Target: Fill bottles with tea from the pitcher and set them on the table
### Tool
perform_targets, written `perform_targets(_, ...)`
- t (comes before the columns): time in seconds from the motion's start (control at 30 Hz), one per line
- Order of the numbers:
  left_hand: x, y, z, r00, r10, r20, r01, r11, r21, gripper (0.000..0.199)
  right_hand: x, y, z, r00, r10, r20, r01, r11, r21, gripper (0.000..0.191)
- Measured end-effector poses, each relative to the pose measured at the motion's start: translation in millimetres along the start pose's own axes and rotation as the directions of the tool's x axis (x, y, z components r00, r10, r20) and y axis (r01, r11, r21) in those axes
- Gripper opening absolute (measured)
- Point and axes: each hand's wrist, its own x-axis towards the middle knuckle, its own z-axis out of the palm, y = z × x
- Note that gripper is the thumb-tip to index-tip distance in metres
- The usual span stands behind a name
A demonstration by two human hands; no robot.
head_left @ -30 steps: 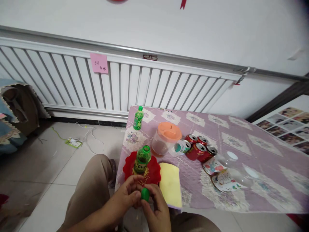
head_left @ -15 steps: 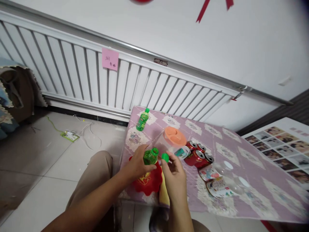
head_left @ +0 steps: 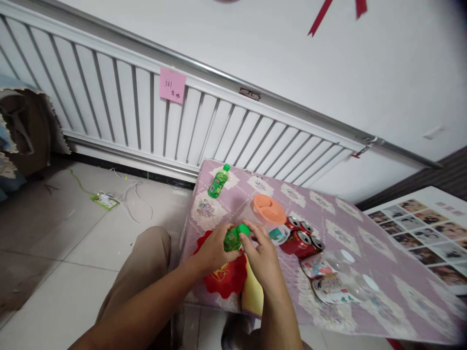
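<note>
My left hand [head_left: 215, 248] is wrapped around a green plastic bottle [head_left: 231, 239], tilted above a red scalloped tray [head_left: 226, 279] with a yellow print. The fingers of my right hand [head_left: 260, 248] pinch the green bottle cap [head_left: 243, 229], which sits at the bottle's mouth. Whether the cap is threaded on I cannot tell. Under my right wrist lies a yellow cloth-like piece [head_left: 251, 294], partly hidden. Just beyond my hands stands a clear container with an orange lid [head_left: 270, 209].
A second green bottle [head_left: 219, 181] stands at the table's far left corner. To the right are several red cans [head_left: 299, 240] and two clear labelled bottles [head_left: 337, 287]. A white radiator [head_left: 207, 121] runs behind the table [head_left: 292, 301]. A power strip [head_left: 104, 200] lies on the floor.
My right hand has brought the green cap from beside the bottle onto its mouth. My left hand still holds the bottle. The camera view has shifted slightly.
</note>
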Motion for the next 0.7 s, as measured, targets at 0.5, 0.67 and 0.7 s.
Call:
perform_targets(0.5, -1, -2, -1.3, 1.0, 0.01, 0.025, -0.01, 1.0, 0.002, 0.066, 3, 11, 3, 0.996, 0.05, 0.072, -0.063, 0.981, 0.182, 0.034)
perform_targets(0.67, -2, -2, -1.9, 1.0, 0.002, 0.031, -0.002, 1.0, 0.006, 0.067, 5, 13, 0, 0.991, 0.045, 0.13, -0.074, 0.969, 0.235, 0.032)
perform_targets(0.7, -2, -2, -1.9, 0.999, -0.003, 0.033, 0.002, 1.0, 0.006, 0.068, 6, 12, -2, 0.988, 0.04, 0.149, -0.074, 0.969, 0.236, 0.032)
